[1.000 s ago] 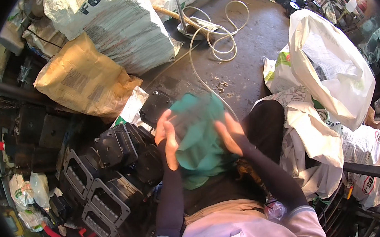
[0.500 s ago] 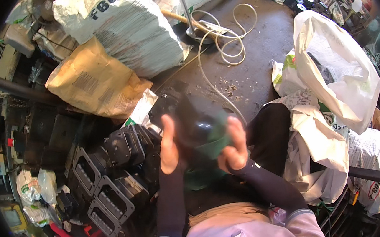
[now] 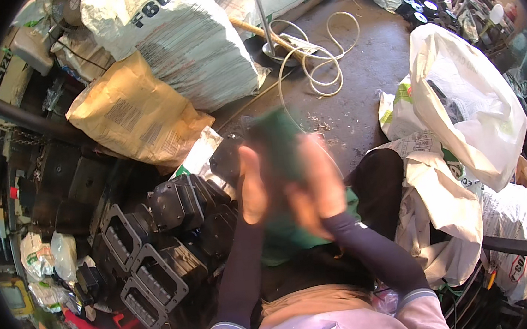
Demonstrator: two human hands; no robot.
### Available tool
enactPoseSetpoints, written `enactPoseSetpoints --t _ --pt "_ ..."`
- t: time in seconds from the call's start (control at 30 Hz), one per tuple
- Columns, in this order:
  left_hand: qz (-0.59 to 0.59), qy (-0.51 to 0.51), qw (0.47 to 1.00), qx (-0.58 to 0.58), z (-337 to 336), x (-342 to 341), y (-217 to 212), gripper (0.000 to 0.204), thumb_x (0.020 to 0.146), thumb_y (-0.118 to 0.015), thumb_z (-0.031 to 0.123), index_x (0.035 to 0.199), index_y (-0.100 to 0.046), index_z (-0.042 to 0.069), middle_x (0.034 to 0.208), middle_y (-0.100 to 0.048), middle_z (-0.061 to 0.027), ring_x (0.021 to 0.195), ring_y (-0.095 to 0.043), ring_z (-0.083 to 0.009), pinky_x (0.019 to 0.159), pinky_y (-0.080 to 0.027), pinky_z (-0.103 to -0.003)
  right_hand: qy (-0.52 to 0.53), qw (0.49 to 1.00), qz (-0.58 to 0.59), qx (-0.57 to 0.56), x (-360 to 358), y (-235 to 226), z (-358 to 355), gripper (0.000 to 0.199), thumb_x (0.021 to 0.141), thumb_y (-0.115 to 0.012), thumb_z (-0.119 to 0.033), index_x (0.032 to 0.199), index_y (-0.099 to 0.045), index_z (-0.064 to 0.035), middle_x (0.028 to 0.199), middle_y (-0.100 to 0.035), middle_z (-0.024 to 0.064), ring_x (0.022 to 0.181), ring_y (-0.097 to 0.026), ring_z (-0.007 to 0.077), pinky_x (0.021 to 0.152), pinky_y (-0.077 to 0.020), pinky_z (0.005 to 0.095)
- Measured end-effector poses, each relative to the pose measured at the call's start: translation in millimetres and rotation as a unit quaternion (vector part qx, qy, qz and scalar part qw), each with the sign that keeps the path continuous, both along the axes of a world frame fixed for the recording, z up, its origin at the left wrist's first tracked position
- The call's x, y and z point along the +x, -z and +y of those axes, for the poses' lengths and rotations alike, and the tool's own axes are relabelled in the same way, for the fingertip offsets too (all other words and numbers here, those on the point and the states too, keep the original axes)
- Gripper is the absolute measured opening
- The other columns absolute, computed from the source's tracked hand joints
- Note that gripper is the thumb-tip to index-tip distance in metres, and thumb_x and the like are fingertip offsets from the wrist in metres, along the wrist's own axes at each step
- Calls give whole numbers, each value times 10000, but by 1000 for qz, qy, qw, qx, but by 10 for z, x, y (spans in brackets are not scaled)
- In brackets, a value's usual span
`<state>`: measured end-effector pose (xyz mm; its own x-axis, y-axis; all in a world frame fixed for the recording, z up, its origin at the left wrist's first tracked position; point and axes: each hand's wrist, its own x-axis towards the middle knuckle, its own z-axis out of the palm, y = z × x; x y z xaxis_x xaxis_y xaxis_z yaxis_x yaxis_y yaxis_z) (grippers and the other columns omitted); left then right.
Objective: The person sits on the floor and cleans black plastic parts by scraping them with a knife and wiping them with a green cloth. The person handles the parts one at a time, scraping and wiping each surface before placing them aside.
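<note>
Both my hands are raised in front of me, blurred by motion. My left hand (image 3: 252, 188) and my right hand (image 3: 316, 188) press on either side of a green cloth (image 3: 284, 146) that wraps a dark, hard object; its black edge (image 3: 228, 158) shows at the left. More of the green cloth (image 3: 283, 239) hangs down toward my lap. What the dark object is stays unclear.
A pile of black plastic housings (image 3: 156, 238) lies at my left. Behind it sit a tan paper sack (image 3: 135, 116) and a large woven sack (image 3: 195, 44). White plastic bags (image 3: 467, 107) stand at my right. A coiled hose (image 3: 317, 58) lies on the concrete floor.
The green cloth, spread wide over both hands a second ago, is now bunched tighter around the dark object. Both hands have shifted upward and closer together.
</note>
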<state>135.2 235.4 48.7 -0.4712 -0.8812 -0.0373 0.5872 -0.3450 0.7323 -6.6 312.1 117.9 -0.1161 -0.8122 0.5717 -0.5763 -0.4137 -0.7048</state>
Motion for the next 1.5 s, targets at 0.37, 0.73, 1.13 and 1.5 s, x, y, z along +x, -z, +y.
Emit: enactPoseSetpoints --t 0.37,0.73,1.13,1.5 --pt "-213 -50 962 -164 505 -126 -429 1035 864 -340 824 1526 -243 34 1491 -361 -109 1366 -353 -225 1125 -292 -373 -115 981 140 67 -191 -262 -517 306 845 -633 -165 1028 -627 81 1176 -589 263 1130 -553 436 941 -438 551" --pt "377 118 919 -13 303 322 756 686 1034 -342 543 1521 -308 62 1520 -417 -77 1361 -422 -184 1155 -297 -313 -132 961 242 23 131 -7 329 545 810 -698 -212 1278 -584 42 1419 -513 158 1376 -421 308 1127 -305 528" --pt "-109 -7 988 -112 575 186 -231 848 892 -638 573 1469 -339 28 1329 -503 -79 1200 -488 -171 1008 -393 -324 -158 978 106 90 -153 -139 -377 253 931 -586 -240 1020 -677 -22 1046 -667 144 1109 -589 295 1033 -394 494" --pt "-183 -18 981 -65 827 773 -46 535 996 -553 446 1264 -587 -15 1162 -664 -102 1049 -622 -186 917 -477 -323 24 863 -230 449 -674 637 -41 358 1003 -522 -317 1047 -674 5 909 -696 126 853 -659 233 774 -508 369"
